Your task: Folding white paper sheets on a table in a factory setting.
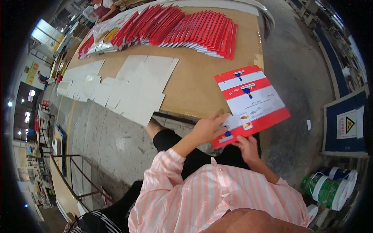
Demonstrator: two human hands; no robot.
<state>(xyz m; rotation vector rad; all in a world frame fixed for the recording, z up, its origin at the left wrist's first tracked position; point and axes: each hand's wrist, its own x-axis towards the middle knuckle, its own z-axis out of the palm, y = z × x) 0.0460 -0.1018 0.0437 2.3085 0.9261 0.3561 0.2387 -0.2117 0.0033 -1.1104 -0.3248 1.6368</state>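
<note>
A flat red and white printed carton [254, 101] lies over my lap, its far part reaching across the table's near right corner. My left hand [210, 127] grips its near left end, with the fingers over the printed side. At the near edge, my right hand [247, 148] holds the carton from below with the thumb along the border. Left of the carton, plain greyish-white cardboard blanks [144, 75] lie overlapping on the brown table [190, 83], partly hanging over its near edge.
A long leaning row of red and white folded cartons [200, 33] runs along the table's far side, with a clear plastic bag [105, 39] at its left end. A person [104, 9] is beyond. Green and blue buckets [326, 188] stand at right, near a blue board [345, 124].
</note>
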